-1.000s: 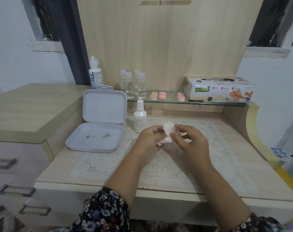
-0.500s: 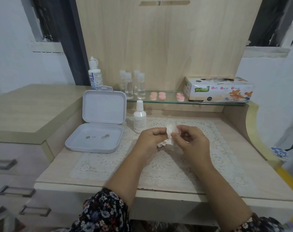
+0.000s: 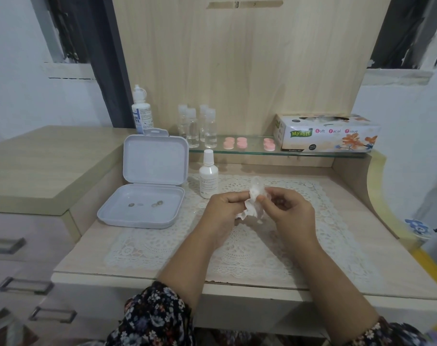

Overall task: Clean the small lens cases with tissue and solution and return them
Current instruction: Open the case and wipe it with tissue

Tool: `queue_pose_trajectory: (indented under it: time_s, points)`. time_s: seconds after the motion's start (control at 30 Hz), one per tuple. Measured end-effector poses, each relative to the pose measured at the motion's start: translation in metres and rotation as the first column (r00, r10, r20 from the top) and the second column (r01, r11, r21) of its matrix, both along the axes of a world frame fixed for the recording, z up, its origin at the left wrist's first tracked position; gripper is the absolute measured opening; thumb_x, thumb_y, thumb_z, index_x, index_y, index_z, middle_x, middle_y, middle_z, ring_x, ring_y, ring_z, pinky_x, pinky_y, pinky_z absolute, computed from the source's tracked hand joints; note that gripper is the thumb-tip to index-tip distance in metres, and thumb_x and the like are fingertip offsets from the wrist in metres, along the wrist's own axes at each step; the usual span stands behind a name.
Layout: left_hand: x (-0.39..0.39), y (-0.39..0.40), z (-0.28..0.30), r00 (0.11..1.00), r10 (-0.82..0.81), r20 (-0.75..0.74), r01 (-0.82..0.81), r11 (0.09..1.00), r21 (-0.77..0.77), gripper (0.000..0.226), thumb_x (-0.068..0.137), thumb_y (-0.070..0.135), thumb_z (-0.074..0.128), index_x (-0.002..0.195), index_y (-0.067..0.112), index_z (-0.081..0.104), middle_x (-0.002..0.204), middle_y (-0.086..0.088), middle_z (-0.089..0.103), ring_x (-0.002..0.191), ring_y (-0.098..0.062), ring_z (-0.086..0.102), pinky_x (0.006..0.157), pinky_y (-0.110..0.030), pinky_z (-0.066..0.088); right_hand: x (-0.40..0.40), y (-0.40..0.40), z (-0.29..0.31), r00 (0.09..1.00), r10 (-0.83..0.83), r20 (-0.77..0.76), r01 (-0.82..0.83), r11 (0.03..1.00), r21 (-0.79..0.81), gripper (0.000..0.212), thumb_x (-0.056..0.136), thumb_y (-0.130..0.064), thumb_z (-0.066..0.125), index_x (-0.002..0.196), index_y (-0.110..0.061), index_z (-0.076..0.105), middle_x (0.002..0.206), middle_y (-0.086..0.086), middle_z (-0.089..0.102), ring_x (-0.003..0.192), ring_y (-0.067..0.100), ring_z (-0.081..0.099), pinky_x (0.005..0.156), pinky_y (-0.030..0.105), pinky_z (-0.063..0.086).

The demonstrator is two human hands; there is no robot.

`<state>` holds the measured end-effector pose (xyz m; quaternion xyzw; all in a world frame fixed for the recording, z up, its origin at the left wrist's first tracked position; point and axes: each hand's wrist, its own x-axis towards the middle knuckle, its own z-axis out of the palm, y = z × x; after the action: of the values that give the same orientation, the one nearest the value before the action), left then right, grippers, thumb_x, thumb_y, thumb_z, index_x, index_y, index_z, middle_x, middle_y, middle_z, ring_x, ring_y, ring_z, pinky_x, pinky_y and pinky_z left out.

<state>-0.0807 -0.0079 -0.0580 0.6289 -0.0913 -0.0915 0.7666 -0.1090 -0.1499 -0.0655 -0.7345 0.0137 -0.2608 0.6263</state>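
Both hands meet over the lace mat (image 3: 237,248): left hand (image 3: 222,211) and right hand (image 3: 288,212) pinch a crumpled tissue (image 3: 253,203) between them. Any case inside is hidden; pink lens cases (image 3: 236,143) sit at twelve o'clock on the glass shelf (image 3: 257,153).

The light is soft and even, rather dim, and throws only faint shadows on the tabletop (image 3: 337,221). No hard glare shows. The centre is fairly sharp, while the wide lens bends the edges, and the lower corners and right margin smear into blur.
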Motion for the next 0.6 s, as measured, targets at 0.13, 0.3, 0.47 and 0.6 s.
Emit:
queue_pose_trajectory:
  time_s: [0.13, 0.3, 0.47, 0.6]
  points:
    - [-0.002, -0.001, 0.004, 0.999, 0.042, -0.012, -0.041, 0.998, 0.045, 0.032, 0.082, -0.008, 0.055, 0.080, 0.015, 0.077, 0.075, -0.010, 0.069, 0.056, -0.014, 0.051, 0.055, -0.025, 0.036, 0.002, 0.001, -0.002, 1.000, -0.019, -0.004, 0.019, 0.999, -0.043, 0.022, 0.080, -0.011, 0.076, 0.097, -0.024, 0.069, 0.098, 0.002, 0.066, 0.081, 0.010, 0.065, 0.070, 0.015, 0.053]
    - [0.004, 0.003, 0.006, 0.876, 0.474, 0.086, -0.472, 0.880, -0.049, 0.031, 0.085, -0.005, 0.052, 0.080, 0.019, 0.072, 0.071, 0.007, 0.067, 0.063, -0.007, 0.060, 0.056, -0.021, 0.048, 0.004, 0.000, -0.003, 0.998, -0.005, -0.066, 0.003, 0.999, -0.033, 0.026, 0.085, -0.009, 0.070, 0.101, -0.029, 0.068, 0.105, -0.001, 0.065, 0.088, 0.006, 0.063, 0.068, 0.014, 0.050]
    - [0.000, -0.005, -0.002, 0.827, 0.292, 0.481, -0.399, 0.907, 0.135, 0.017, 0.089, 0.003, 0.059, 0.092, 0.013, 0.073, 0.099, 0.011, 0.065, 0.093, 0.003, 0.059, 0.085, -0.011, 0.045, 0.000, 0.003, 0.001, 0.995, 0.074, -0.071, -0.072, 0.997, 0.035, 0.024, 0.084, -0.009, 0.072, 0.099, -0.028, 0.070, 0.090, -0.008, 0.072, 0.079, -0.002, 0.066, 0.068, 0.009, 0.050]
    - [0.007, -0.008, -0.008, 0.821, 0.251, 0.513, -0.425, 0.869, 0.254, 0.012, 0.085, 0.007, 0.064, 0.085, 0.018, 0.068, 0.091, 0.014, 0.063, 0.084, 0.007, 0.057, 0.076, -0.007, 0.042, -0.002, 0.003, 0.002, 0.990, 0.113, -0.081, -0.110, 0.993, 0.051, 0.025, 0.083, -0.007, 0.073, 0.097, -0.027, 0.072, 0.085, -0.010, 0.074, 0.080, 0.001, 0.068, 0.068, 0.009, 0.050]
